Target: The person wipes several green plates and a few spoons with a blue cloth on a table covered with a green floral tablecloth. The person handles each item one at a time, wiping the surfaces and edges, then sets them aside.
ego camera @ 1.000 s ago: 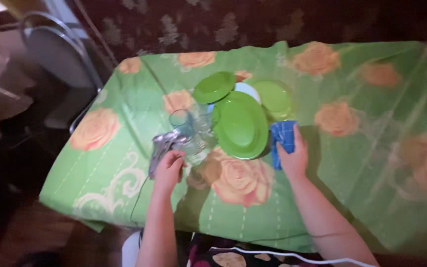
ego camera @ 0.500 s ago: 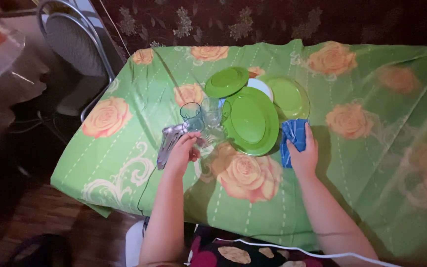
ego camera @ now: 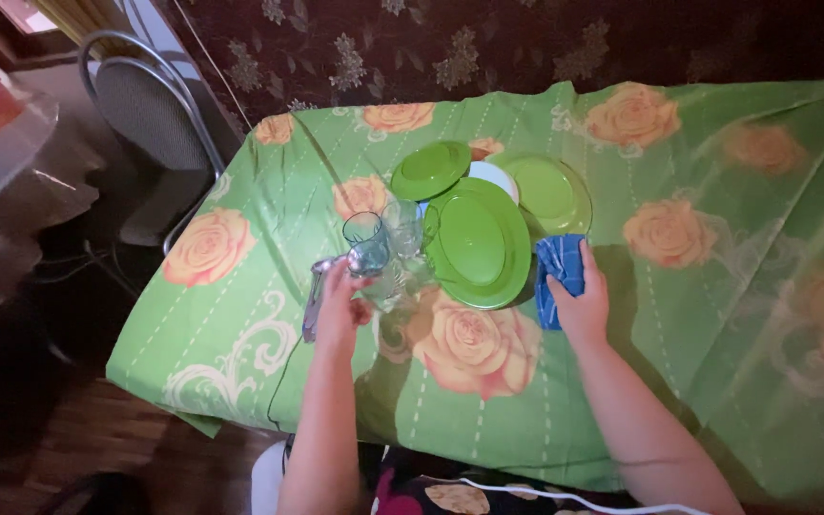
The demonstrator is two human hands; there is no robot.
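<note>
A tabletop (ego camera: 717, 381) is filling most of the frame, lying under a green cloth printed with orange roses. A metal-framed chair (ego camera: 150, 124) is standing off its upper left corner, and a dark patterned curtain (ego camera: 488, 43) is hanging along the top of the frame.

Near the middle of the tabletop, a large green plate (ego camera: 479, 243) is lying flat. Just above and right of it a second green plate (ego camera: 547, 191) is lying, and a smaller green plate (ego camera: 429, 170) is sitting to the upper left, with a white dish (ego camera: 494, 175) showing between the three, partly covered.

The right hand (ego camera: 579, 300) is resting palm down at the right edge of the large plate, its fingers pressing together on a folded blue cloth (ego camera: 557, 267) that is lying on the tabletop and touching the plate's rim.

The left hand (ego camera: 340, 310) is reaching to the left of the large plate, its fingers curling loosely at the base of a blue-tinted drinking glass (ego camera: 366, 238); whether they are actually gripping it cannot be told. A clear glass (ego camera: 404, 224) is standing just right of the tinted one, and more glassware below them is blurring together. A bundle of metal cutlery (ego camera: 317, 291) is lying just left of the left hand, beside its thumb.
</note>
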